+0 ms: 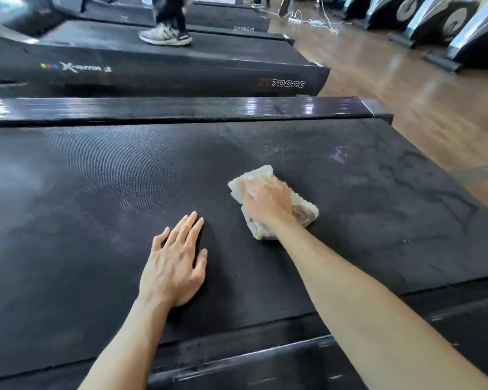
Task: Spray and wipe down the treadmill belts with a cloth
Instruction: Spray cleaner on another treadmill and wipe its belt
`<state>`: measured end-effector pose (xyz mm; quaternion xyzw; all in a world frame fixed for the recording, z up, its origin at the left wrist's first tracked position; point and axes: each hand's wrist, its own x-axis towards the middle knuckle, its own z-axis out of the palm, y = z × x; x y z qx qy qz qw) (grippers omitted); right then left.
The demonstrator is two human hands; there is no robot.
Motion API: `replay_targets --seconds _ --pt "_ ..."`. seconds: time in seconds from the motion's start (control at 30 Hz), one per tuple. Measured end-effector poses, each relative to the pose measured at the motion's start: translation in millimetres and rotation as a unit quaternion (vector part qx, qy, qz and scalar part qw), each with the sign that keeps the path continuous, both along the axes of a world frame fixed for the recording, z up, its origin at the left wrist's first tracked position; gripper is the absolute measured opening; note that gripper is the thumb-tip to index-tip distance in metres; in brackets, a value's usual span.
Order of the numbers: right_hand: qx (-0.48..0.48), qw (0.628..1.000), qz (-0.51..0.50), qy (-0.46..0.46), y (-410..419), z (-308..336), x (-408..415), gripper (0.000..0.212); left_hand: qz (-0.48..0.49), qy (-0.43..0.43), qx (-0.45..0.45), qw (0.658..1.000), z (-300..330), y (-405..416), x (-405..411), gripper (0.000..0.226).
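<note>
ribbed black belt (96, 206): left hand (175, 266) flat, fingers straight; right hand (268, 204) presses crumpled cloth (304, 213).

Crumpled pale cloth (273, 202) on black belt (96, 192)

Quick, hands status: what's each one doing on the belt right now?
Left hand: open, fingers spread flat on the treadmill belt, holding nothing.
Right hand: open, pressing the cloth down on the belt.
</note>
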<state>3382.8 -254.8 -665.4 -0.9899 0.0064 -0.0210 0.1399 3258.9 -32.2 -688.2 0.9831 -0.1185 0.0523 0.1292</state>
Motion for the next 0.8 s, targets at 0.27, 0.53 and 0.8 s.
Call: replay_targets --seconds 0.27,0.53,0.8 --pt "0.030 0.999 0.031 -0.018 -68.2 -12.7 -100.5 0.047 -0.005 -0.005 -0.003 1.000 1.5 0.2 -2.5 0.073" --pt "0.020 0.999 -0.035 -0.001 -20.1 -4.1 33.7 0.044 -0.025 -0.016 -0.029 0.999 6.2 2.8 21.5 0.075" --pt "0.040 0.997 0.061 0.006 -61.1 -4.0 -41.6 0.039 -0.088 0.026 -0.004 0.996 15.3 14.3 122.0 0.087"
